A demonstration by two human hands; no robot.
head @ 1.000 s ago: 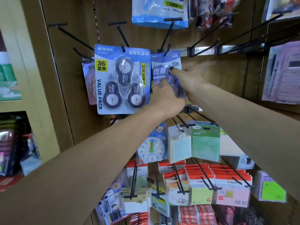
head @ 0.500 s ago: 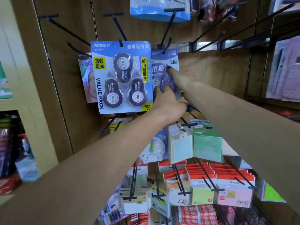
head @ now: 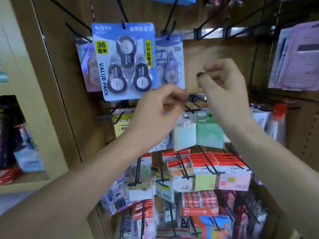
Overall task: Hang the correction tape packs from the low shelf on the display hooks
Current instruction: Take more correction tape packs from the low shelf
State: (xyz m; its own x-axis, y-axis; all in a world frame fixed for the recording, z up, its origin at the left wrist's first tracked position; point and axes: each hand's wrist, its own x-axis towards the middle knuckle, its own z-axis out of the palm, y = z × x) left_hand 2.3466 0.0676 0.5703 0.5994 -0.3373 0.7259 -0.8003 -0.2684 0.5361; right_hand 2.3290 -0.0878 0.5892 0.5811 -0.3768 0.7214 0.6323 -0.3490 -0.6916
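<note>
Correction tape pack [head: 170, 61] hangs on its hook [head: 170, 31] just above the left hand [head: 155, 109]; the right hand [head: 222, 87] is beside it, both loosely curled, holding nothing

even indoor light, motion blur (worst on hands [head: 189, 100]), warped edges

Before me the wooden display panel [head: 215, 54] carries black hooks [head: 170, 28]; a value pack [head: 124, 61] and a single correction tape pack [head: 170, 61] hang there.
</note>
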